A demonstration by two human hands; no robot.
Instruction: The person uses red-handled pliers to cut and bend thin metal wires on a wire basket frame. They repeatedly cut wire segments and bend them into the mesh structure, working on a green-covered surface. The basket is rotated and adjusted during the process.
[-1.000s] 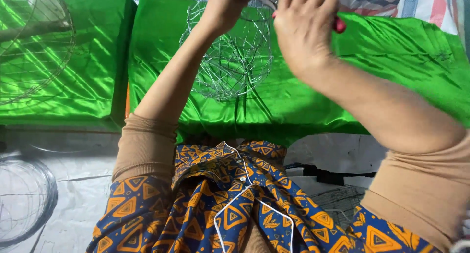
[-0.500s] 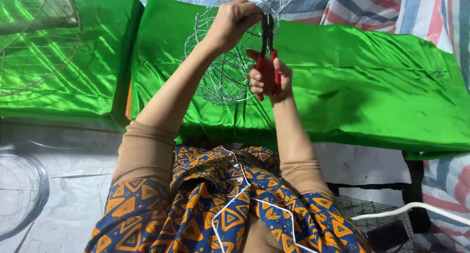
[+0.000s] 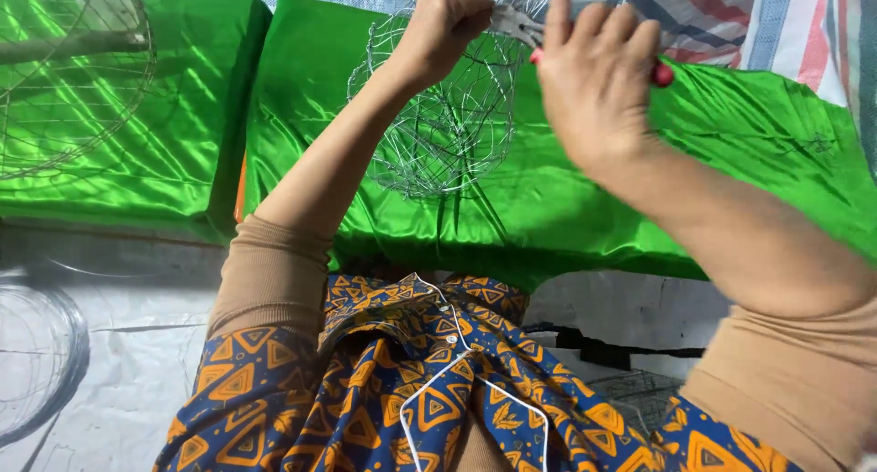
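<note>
Raised since half a second ago, the right hand (image 3: 594, 93) is now lifting up and across the top of the view, its back turned to the camera, where before it was hanging lower with the red handles plainly showing. That hand is clenching a pair of pliers (image 3: 525, 26), whose metal nose is reaching toward the left hand (image 3: 443, 29) and whose red handle tip is peeking out past the knuckles. The left hand is closing in a fist around the top rim of a round wire basket (image 3: 448, 125), holding it up in the air above a green satin cloth (image 3: 566, 189) and just short of the pliers' nose.

Judging from this, the risk is lying where nose and fist are meeting: a slip of the tool could be nipping the left fingers, or a cut wire end could be springing back at them. With only one fist gripping the rim, the light frame could also be twisting and bending out of round.

More wire frames (image 3: 64, 70) are resting to the left, one on another green cloth, one on the pale floor sheet (image 3: 137, 381).
</note>
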